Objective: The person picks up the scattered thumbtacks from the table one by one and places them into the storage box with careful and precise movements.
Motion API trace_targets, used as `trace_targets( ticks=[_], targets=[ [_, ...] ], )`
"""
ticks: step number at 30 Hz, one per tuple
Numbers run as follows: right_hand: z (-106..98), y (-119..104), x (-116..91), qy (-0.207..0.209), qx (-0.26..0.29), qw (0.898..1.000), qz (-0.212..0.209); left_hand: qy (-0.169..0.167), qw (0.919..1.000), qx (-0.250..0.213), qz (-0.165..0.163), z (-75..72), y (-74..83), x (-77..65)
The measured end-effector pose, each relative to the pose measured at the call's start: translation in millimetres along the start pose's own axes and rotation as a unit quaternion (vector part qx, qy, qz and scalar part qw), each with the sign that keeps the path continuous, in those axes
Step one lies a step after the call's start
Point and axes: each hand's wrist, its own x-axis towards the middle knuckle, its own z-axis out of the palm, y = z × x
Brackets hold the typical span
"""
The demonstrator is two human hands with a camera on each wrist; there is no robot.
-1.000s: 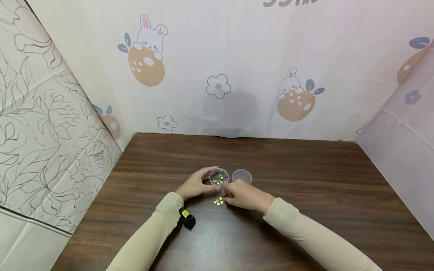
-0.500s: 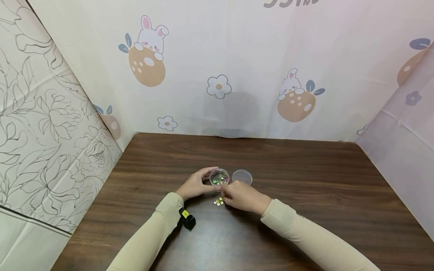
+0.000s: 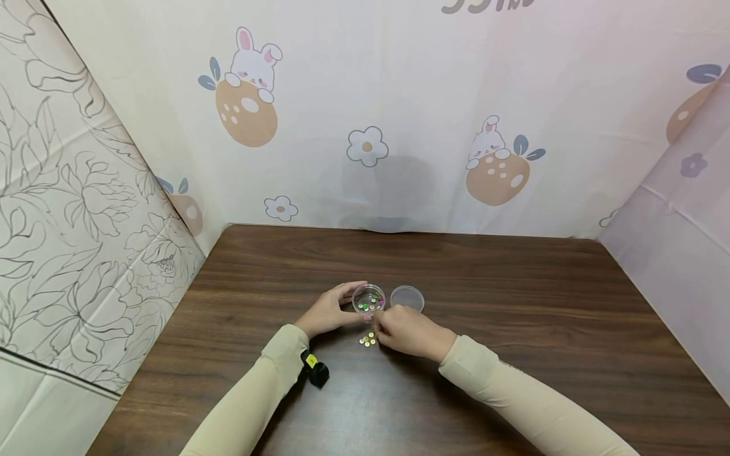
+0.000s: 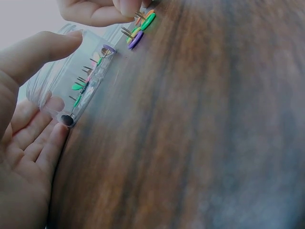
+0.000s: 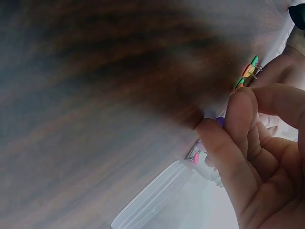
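Note:
My left hand (image 3: 331, 309) curls its thumb and fingers round a clear round plastic box (image 4: 57, 78), upright on the table. Several colored flat-headed thumbtacks (image 4: 78, 87) lie inside, points mostly up. Just in front of the box, my right hand (image 3: 407, 329) has thumb and index finger bent together low over the table. Between those fingertips shows a purple thumbtack (image 5: 220, 121). Beside them lies a small group of loose thumbtacks (image 3: 367, 340), points up, with green, yellow, orange and purple heads in the wrist views.
A clear round lid (image 3: 407, 296) lies flat to the right of the box, partly behind the right hand. Black gear with a yellow label (image 3: 311, 360) is on the left wrist. The brown wooden table (image 3: 513, 278) ends at a patterned cloth wall (image 3: 319, 177).
My right hand has shifted very slightly left and down at the edge of the loose thumbtacks, where one fewer shows by its fingertips. The left hand and box stay put.

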Motion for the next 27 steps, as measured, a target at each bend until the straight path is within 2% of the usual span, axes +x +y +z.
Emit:
trace_targets(
  ticks=[11,19,27],
  targets=[
    [-4.3,-1.0,-2.4,-0.004,0.018,1.000,-0.010,0.000,1.0000,-0.003,-0.003,0.0,0.0,0.6],
    [-2.2,-0.5,-3.4,0.010,0.015,1.000,-0.013,-0.004,1.0000,-0.005,0.000,-0.6,1.6,0.4],
    [-4.4,-1.3,-4.2,-0.020,0.029,0.999,0.007,-0.005,0.9999,-0.009,0.000,-1.2,2.9,-0.2]
  ],
)
